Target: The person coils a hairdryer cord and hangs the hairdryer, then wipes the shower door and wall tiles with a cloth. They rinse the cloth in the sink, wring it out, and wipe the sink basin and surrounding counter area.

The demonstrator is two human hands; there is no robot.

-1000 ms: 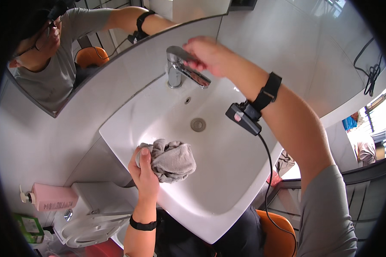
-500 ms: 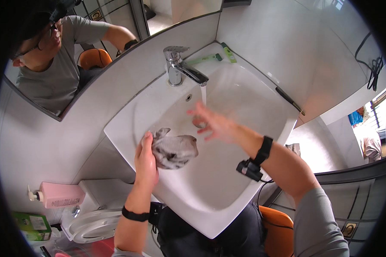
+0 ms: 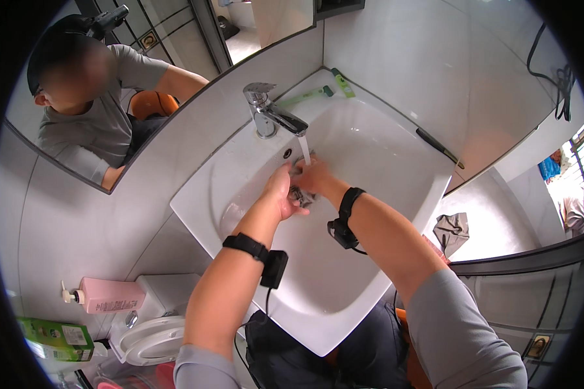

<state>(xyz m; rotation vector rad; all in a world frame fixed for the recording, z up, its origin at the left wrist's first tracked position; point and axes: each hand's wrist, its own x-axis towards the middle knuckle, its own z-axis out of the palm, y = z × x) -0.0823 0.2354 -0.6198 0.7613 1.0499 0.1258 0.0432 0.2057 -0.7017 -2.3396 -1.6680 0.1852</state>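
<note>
Under the tap (image 3: pixel 285 119) in the white washbasin (image 3: pixel 292 295), both my hands are at a crumpled grey cloth (image 3: pixel 303 197) with dark markings. A stream of water (image 3: pixel 305 149) runs down onto it. My left hand (image 3: pixel 279 191) cups the cloth from the left, fingers partly hidden, one stretched out below it. From the right, my right hand (image 3: pixel 314 176) has its fingers bent over the cloth's top, close to the stream. Much of the cloth is covered by my hands. Black bands with small devices sit on both wrists.
A green toothbrush (image 3: pixel 305 97) and a green tube (image 3: pixel 344 83) lie behind the tap. A dark pen-like stick (image 3: pixel 439 148) rests along the right rim. At left are a mirror (image 3: pixel 194 84), a pink pump bottle (image 3: pixel 112 295) and a toilet (image 3: pixel 152 340).
My left hand has carried the cloth up and right to beneath the water. My right hand, apart from it before, now touches it. The water was running before too.
</note>
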